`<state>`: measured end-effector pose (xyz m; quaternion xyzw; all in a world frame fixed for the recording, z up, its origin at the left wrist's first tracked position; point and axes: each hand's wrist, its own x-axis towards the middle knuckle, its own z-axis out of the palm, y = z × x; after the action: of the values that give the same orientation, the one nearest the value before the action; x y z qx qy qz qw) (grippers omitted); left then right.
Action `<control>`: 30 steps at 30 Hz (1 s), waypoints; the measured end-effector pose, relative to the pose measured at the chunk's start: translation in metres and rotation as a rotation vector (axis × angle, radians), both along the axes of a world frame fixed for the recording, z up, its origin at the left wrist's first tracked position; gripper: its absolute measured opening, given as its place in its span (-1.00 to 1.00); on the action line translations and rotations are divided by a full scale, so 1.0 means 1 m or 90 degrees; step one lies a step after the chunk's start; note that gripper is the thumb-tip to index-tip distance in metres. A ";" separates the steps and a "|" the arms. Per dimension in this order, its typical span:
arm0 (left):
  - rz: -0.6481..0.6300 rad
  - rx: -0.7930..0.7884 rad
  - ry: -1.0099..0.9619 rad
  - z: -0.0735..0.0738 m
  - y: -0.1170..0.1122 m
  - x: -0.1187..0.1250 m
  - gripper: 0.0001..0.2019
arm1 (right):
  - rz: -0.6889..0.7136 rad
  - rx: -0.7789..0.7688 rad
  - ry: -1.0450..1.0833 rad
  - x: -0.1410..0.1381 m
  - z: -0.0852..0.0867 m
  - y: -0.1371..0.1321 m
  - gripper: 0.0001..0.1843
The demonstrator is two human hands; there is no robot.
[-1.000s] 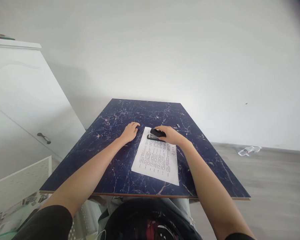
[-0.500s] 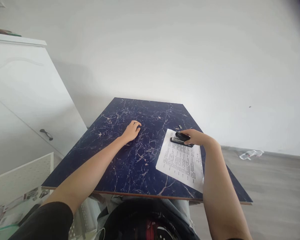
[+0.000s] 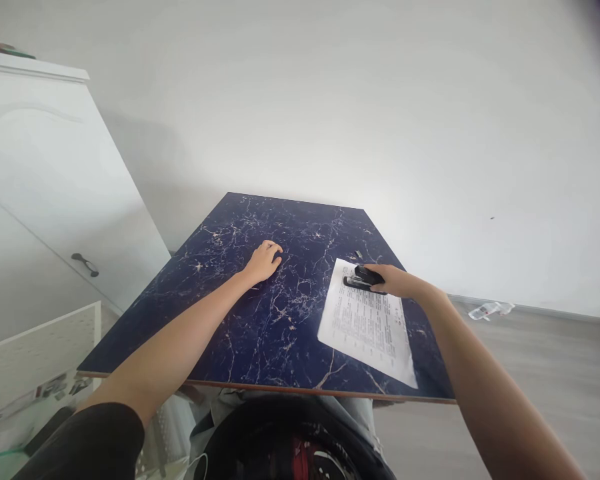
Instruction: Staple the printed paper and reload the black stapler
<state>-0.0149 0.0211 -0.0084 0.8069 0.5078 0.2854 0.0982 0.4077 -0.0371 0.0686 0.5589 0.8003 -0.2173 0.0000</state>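
Observation:
My right hand (image 3: 393, 281) grips a black stapler (image 3: 357, 283) over the upper part of a printed sheet of paper (image 3: 363, 327). The stapler's arm stands raised from its base at the left end. Whether the base touches the paper I cannot tell. On the blue marbled table (image 3: 280, 340), left of the sheet, rests my left hand (image 3: 263, 261), its fingers loosely curved and thumb apart, with nothing visible in it. Just beyond the paper's top edge lies a small dark-and-silver piece (image 3: 359, 254), too small to name.
A white cabinet (image 3: 45, 167) with a dark handle stands left of the table. On the floor at right, against the wall, lies a clear plastic bottle (image 3: 485, 311). At lower left a glass-topped surface (image 3: 10, 427) holds papers and other items.
My right hand and the stapler have shifted slightly to the right, and my right elbow has swung outward. The sheet has moved a little right too. My left hand stays in place.

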 end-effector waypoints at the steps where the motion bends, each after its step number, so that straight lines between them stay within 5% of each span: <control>1: 0.003 0.002 0.001 -0.001 0.000 0.000 -0.78 | 0.007 -0.006 -0.005 0.003 0.002 -0.002 -0.42; 8: 0.003 -0.016 0.024 0.000 0.000 0.000 -0.76 | 0.077 -0.062 0.009 0.009 0.018 -0.001 -0.38; 14: -0.003 -0.005 0.040 0.002 -0.002 0.000 -0.77 | 0.048 -0.083 -0.030 0.000 0.022 -0.004 -0.31; 18: -0.009 -0.005 0.069 0.003 -0.002 0.000 -0.79 | 0.032 -0.029 -0.020 -0.019 0.040 -0.024 0.07; 20: -0.016 -0.001 0.087 0.003 -0.002 0.000 -0.79 | 0.006 0.091 0.035 -0.050 0.052 -0.038 0.14; 23: -0.024 0.015 0.103 0.003 -0.003 0.000 -0.80 | -0.016 0.303 0.163 -0.124 0.054 -0.050 -0.31; 26: -0.022 0.032 0.105 0.005 -0.004 0.001 -0.82 | -0.025 0.268 0.085 -0.203 0.028 -0.044 -0.72; 30: -0.028 0.054 0.108 0.009 -0.005 0.001 -0.93 | -0.075 0.260 -0.045 -0.261 -0.024 -0.029 -0.71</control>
<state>-0.0135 0.0158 0.0006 0.8426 0.4837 0.2352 0.0269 0.1464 -0.0657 0.0442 0.6003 0.7932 -0.0304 -0.0975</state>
